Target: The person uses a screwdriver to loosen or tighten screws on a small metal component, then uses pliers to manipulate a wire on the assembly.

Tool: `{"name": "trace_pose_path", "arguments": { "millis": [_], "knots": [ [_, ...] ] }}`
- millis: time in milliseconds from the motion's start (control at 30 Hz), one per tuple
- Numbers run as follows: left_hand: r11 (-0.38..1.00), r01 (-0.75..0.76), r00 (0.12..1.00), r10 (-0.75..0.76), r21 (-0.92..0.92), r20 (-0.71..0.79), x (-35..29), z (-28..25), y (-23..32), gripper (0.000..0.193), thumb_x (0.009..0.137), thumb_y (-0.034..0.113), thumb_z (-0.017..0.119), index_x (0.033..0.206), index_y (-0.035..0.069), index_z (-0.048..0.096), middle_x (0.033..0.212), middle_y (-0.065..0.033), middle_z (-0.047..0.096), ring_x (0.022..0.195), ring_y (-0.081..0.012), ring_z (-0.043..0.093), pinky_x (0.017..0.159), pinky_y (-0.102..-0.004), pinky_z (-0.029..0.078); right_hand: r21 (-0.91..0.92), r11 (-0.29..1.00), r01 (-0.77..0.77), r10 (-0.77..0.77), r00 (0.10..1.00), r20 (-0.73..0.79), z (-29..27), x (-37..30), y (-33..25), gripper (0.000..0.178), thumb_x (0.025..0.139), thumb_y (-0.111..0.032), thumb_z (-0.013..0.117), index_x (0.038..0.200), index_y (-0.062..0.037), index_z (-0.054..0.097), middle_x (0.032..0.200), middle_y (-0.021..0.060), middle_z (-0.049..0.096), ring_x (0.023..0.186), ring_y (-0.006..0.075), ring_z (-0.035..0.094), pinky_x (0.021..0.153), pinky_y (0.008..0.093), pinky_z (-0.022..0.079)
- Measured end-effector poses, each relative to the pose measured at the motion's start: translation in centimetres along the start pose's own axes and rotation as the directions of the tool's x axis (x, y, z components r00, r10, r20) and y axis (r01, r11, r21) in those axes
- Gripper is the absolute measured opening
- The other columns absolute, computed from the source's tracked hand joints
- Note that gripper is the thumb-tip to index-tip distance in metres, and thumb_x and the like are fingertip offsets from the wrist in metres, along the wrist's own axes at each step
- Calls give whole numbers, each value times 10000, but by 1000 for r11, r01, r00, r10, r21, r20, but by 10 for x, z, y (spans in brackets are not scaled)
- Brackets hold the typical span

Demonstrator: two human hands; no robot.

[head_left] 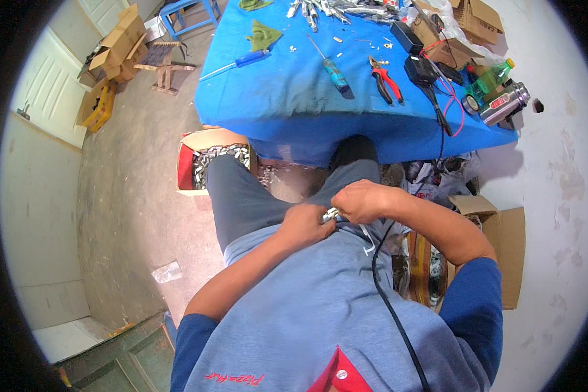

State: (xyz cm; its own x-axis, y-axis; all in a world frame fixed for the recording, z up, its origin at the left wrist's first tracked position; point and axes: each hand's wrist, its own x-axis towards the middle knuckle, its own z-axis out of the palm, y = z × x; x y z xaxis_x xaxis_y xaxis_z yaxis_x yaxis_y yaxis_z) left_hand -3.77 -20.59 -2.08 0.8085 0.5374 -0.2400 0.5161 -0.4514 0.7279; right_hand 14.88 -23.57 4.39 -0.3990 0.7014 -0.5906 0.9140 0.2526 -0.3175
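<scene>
Over my lap, my two hands meet at a small silvery-white piece (331,214), mostly hidden by the fingers, so its kind cannot be made out. My left hand (305,224) is closed around its lower end. At its upper end, the fingers of my right hand (360,201) are pinched against it. A thin white cord (368,239) hangs just below the right hand.
A blue-covered table (274,98) ahead bears a blue screwdriver (249,59), a teal screwdriver (335,74), red-handled pliers (387,81), silvery pieces (320,12), a steel flask (505,104) and a green bottle (490,80). A carton (186,166) of small metallic parts stands left of my knees.
</scene>
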Motion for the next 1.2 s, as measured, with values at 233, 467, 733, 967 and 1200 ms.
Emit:
{"name": "trace_pose_path", "arguments": {
  "millis": [233,467,733,967,1200],
  "knots": [
    [982,57,993,-74,-181,-89,0,6,-9,401,836,381,686,895,-15,709,754,-253,668,708,-344,679,671,-449,503,-238,965,-109,-69,772,-632,43,5,-21,115,763,-162,632,816,-64,604,798,138,597,789,311,583,700,414,440],
    [928,91,996,-81,-361,43,-10,-7,4,308,809,277,646,768,-28,664,629,-164,626,604,-186,601,595,-404,471,-161,983,93,-166,826,-539,23,-8,-14,152,749,-203,637,754,-50,638,730,174,653,696,367,658,633,465,521],
    [895,88,986,-14,-438,169,-27,-25,29,261,815,230,626,750,-22,621,598,-79,560,596,-118,517,558,-365,434,-49,963,267,-256,832,-493,13,-25,-14,212,750,-266,639,745,-58,600,711,161,631,671,382,635,587,487,489],
    [869,66,971,56,-490,231,-49,-36,43,232,873,162,608,714,-1,567,599,29,459,605,-50,409,515,-305,359,89,914,395,-284,783,-554,16,-38,-27,225,758,-275,656,735,-68,569,701,155,610,678,397,611,573,477,472],
    [833,75,960,89,-548,267,-58,-40,46,234,888,167,603,716,16,554,609,42,458,612,-47,397,522,-292,354,138,923,360,-241,819,-521,9,-48,-40,224,772,-275,656,739,-69,572,713,176,612,695,414,611,587,496,457]
  ]
}}
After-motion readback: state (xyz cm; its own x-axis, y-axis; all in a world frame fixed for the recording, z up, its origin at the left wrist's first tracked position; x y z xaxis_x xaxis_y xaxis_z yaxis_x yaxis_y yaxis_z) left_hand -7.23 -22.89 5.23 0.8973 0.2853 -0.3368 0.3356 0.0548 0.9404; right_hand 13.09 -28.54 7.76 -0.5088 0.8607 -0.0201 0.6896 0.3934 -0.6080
